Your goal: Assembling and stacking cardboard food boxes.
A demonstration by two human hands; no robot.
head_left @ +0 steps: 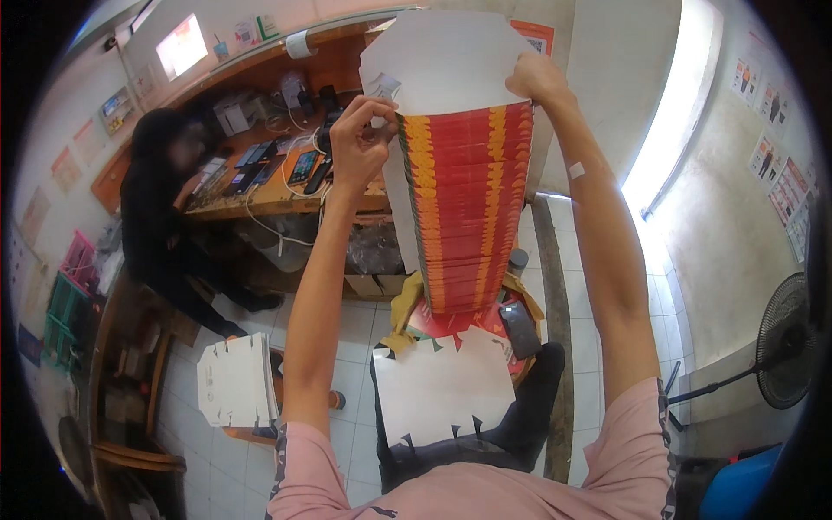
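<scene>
My left hand (360, 143) is closed, pinching the left edge of a long red, yellow and green banded run of what look like overlapping card sheets (468, 208). My right hand (537, 80) is closed on its upper right edge. The run hangs from my raised hands down toward my lap, and a plain white card panel (446, 61) with cut corners rises above it. Across my thighs lies a white die-cut card sheet (446, 386) with dark notches along its edge. A dark phone (519, 329) rests beside the run's lower end, on a yellow-edged surface.
On the left, white card sheets (232, 381) are stacked on a low stool. A person in dark clothes (156, 191) is by a wooden counter (286, 204) holding phones and cables. To the right stand a black fan (784, 340) and a blue object (745, 487).
</scene>
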